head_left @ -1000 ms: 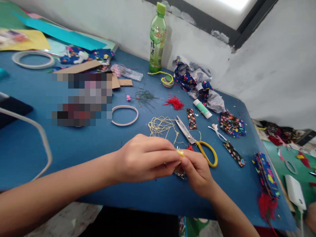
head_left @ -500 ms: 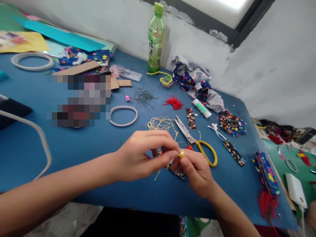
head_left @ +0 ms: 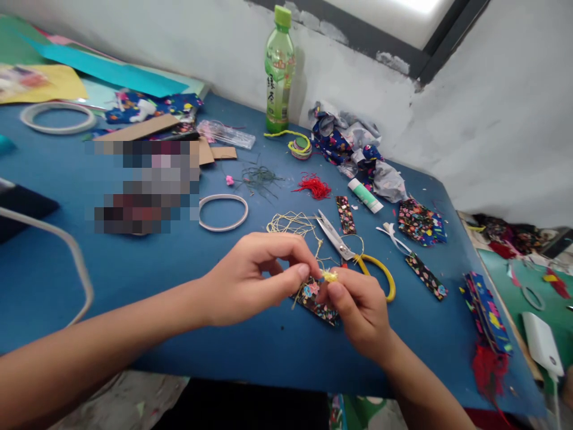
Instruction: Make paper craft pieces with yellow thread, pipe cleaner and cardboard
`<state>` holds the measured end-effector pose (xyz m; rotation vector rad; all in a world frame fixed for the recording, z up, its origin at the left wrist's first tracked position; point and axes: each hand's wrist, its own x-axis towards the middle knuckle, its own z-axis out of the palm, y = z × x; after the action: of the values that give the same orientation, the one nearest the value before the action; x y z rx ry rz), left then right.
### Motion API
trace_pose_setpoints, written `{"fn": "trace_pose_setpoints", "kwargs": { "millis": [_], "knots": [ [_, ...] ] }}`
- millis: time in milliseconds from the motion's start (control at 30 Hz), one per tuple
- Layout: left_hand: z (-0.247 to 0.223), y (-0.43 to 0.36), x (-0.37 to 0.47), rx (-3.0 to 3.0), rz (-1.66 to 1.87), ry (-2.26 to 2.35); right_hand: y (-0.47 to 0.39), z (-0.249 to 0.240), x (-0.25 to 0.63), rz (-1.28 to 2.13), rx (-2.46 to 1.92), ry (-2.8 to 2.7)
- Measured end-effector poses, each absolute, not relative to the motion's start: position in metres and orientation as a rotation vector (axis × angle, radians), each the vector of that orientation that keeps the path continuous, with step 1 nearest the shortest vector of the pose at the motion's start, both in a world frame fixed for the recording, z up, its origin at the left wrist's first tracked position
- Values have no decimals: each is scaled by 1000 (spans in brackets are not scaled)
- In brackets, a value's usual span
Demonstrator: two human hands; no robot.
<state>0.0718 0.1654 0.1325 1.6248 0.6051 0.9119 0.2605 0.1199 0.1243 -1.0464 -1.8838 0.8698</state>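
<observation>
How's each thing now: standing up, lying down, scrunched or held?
Green plastic bottle: upright, capped.
Yellow-handled metal scissors: lying flat.
White-and-green tube: lying down.
Red thread: loosely heaped.
Pale yellow string: loosely tangled.
Blue floral fabric: crumpled.
Yellow fringed tuft: pinched by right hand.

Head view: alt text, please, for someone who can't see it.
The person's right hand pinches a small, frayed yellow tuft; the left hand is close beside it. Beyond them, yellow-handled metal scissors and loose red threads lie on a blue table.
</observation>
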Motion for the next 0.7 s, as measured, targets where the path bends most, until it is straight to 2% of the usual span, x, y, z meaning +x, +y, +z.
{"fn": "trace_pose_setpoints", "kwargs": {
  "millis": [433,600,700],
  "knots": [
    [126,176,72,1370,980,652,121,121,260,674,-1053,-2027],
    [117,184,73,1381,1138,707,122,118,260,470,-947,-2149],
    [116,186,75,1537,1332,807,121,117,261,479,-918,-2161]
  ]
}}
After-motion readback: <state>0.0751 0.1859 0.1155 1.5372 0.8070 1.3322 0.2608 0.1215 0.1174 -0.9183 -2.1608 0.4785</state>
